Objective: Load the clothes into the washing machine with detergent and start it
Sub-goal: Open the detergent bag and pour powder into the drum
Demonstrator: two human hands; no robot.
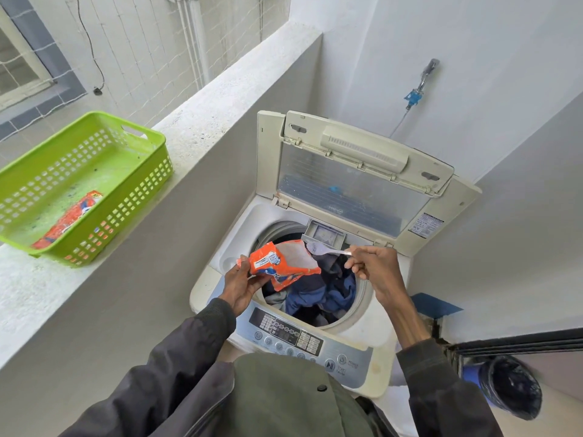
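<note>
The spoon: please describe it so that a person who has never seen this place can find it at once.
Find the open washing machine, full of dark clothes. Above them, the right hand pinches a thin handle beside the pouch in the left hand. That spoon is small and white, while the pouch is orange.

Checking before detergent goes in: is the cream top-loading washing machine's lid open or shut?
Open. The cream hinged lid stands raised behind the round drum opening, where dark blue clothes lie exposed.
</note>
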